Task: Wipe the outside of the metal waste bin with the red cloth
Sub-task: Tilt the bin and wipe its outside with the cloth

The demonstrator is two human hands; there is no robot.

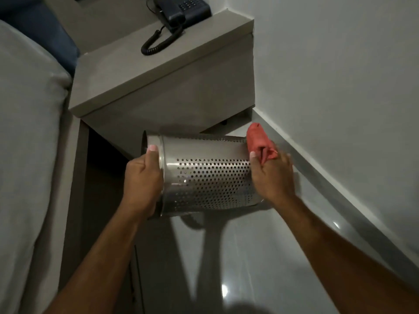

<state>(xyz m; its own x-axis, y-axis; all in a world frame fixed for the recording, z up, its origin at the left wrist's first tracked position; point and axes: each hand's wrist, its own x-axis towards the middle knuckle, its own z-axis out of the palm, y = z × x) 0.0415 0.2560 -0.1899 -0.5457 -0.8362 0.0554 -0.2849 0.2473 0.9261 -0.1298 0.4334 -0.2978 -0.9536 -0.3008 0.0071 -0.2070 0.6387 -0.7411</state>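
Observation:
The metal waste bin (204,173) is a perforated steel cylinder held on its side above the floor, its open rim pointing left. My left hand (141,180) grips that rim, thumb on top of the smooth band. My right hand (271,175) is at the bin's bottom end on the right, holding the bunched red cloth (259,142) against that end. Part of the cloth sticks up past my fingers.
A grey bedside table (158,75) stands just behind the bin, with a dark corded telephone (179,10) on top. A bed with grey cover (27,132) fills the left side. A white wall (340,87) with skirting runs along the right. Glossy floor tiles (249,257) lie below.

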